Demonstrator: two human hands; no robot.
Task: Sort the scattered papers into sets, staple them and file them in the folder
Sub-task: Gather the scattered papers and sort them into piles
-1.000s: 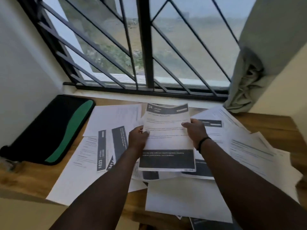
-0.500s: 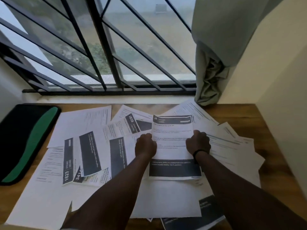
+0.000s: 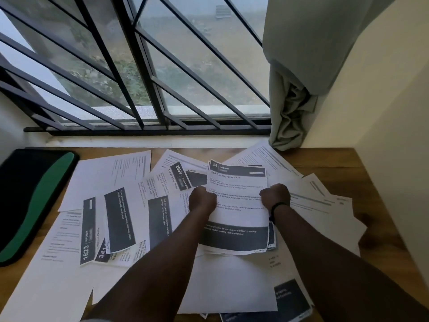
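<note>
A thin stack of printed sheets [image 3: 238, 201], its top page headed "34 KITCHEN" with a dark band at the bottom, sits upright over the middle of the wooden desk. My left hand [image 3: 201, 199] grips its left edge and my right hand [image 3: 276, 196], with a dark wristband, grips its right edge. Many other printed papers [image 3: 120, 212] lie scattered flat across the desk, some numbered 1623 and 2659. A black and green folder [image 3: 34, 201] lies at the left edge of the desk.
The wooden desk [image 3: 376, 205] ends at a cream wall on the right. A barred window [image 3: 144, 73] runs along the back, and a grey curtain [image 3: 292, 108] hangs bunched at the back right corner. Blank white sheets [image 3: 227, 284] lie near the front edge.
The view has swung right and down, so the folder now sits at the far left. Both hands have lowered the stack toward the desk and closed tighter on its side edges.
</note>
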